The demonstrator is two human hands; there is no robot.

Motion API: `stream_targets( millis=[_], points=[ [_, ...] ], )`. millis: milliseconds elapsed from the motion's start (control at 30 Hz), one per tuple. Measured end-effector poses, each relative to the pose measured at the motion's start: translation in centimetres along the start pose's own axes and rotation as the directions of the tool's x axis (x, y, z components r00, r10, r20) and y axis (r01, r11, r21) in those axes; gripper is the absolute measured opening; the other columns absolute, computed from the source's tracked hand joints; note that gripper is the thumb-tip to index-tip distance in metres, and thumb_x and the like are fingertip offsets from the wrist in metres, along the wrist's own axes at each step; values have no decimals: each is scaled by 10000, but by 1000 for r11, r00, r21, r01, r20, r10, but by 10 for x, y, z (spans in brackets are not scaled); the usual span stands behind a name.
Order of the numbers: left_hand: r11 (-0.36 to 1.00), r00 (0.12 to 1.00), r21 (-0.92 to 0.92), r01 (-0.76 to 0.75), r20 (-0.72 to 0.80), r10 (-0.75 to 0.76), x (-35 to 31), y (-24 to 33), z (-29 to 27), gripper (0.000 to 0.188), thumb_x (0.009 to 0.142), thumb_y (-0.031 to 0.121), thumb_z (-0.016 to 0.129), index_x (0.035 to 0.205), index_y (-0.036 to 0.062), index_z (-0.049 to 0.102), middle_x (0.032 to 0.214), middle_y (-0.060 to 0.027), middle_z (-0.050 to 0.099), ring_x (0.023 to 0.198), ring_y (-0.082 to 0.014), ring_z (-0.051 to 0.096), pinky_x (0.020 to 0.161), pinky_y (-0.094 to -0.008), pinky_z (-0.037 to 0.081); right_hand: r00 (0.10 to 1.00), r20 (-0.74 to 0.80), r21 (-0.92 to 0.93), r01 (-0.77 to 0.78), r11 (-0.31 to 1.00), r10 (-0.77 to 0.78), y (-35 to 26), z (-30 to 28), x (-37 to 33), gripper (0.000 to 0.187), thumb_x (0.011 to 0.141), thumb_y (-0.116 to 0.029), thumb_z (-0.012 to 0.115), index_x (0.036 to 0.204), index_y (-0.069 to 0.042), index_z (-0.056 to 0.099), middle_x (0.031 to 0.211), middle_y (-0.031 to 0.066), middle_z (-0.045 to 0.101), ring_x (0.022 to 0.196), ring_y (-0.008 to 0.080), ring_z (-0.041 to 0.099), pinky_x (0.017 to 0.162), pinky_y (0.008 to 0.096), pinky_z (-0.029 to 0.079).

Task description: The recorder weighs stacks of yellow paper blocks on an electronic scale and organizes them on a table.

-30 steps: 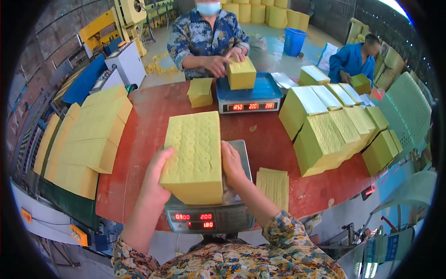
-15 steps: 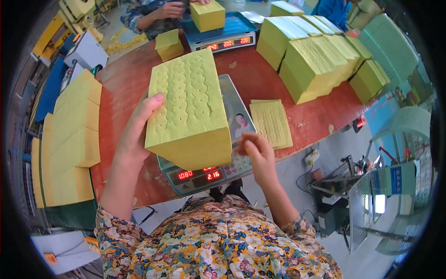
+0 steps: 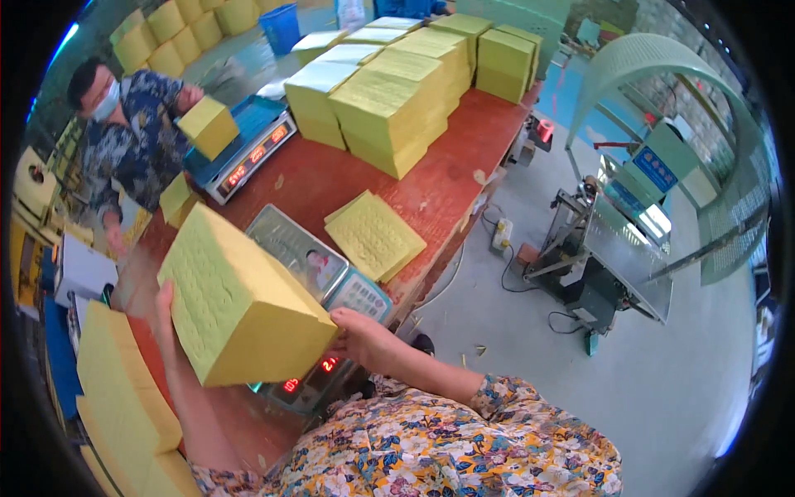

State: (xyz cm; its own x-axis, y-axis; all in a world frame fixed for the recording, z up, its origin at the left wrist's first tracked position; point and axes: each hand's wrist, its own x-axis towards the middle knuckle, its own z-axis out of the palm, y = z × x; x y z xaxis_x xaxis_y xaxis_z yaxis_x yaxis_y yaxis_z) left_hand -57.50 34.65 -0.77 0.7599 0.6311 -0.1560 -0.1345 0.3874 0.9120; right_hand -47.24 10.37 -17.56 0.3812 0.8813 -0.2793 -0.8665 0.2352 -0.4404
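Observation:
A thick stack of yellow embossed paper sheets (image 3: 269, 319) is tilted above the weighing scale (image 3: 290, 248), with its patterned face toward the left. My left hand (image 3: 168, 319) holds the stack along its left side; most of its fingers are hidden behind the paper. At the stack's right corner, my right hand (image 3: 364, 338) grips the edge, its fingertips partly behind the paper. The scale's pan shows past the stack, and part of its lit red display is covered. Beside the scale lies a thin pile of the same sheets (image 3: 377, 236).
Tall yellow paper stacks (image 3: 389, 112) stand at the table's far side, more stacks (image 3: 124, 389) at lower left. Across the red table (image 3: 431, 195), a masked person (image 3: 137, 124) is by a second scale (image 3: 248, 153) bearing a yellow block. A metal-framed machine (image 3: 596, 257) stands right.
The view has swung to the right. The stack has tilted, its patterned face turning left. My right hand, apart from the stack before, now grips its right corner.

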Motion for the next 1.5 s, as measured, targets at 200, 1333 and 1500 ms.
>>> stream_targets(
  millis=[200, 1333, 1500],
  points=[
    [996, 995, -13, -86, -45, 86, -40, -25, 66, 592, 971, 465, 501, 1392, 50, 509, 1337, -118, 580, 1157, -238, 594, 960, -379, 482, 995, -32, 141, 102, 985, -98, -32, -6, -37, 368, 1006, -429, 502, 1250, -157, 536, 1277, 36, 601, 1180, 203, 560, 953, 414, 453],
    [98, 391, 381, -919, 862, 322, 231, -237, 579, 417, 882, -16, 566, 1298, 3, 575, 1414, -221, 490, 1338, -397, 452, 1123, -470, 359, 852, -343, -77, 393, 916, -395, -465, -333, -71, 536, 1027, -465, 478, 1378, -61, 513, 1247, 100, 641, 1082, 215, 639, 894, 384, 518],
    [-11, 404, 408, -913, 907, 116, 185, -234, 574, 432, 876, 185, 664, 1279, 45, 598, 1435, -221, 477, 1358, -396, 434, 1135, -536, 316, 855, -485, -404, -29, 914, -187, -431, -313, -106, 360, 978, -250, 625, 1234, 4, 627, 1087, 109, 706, 855, 171, 684, 752, 300, 553]
  ],
)
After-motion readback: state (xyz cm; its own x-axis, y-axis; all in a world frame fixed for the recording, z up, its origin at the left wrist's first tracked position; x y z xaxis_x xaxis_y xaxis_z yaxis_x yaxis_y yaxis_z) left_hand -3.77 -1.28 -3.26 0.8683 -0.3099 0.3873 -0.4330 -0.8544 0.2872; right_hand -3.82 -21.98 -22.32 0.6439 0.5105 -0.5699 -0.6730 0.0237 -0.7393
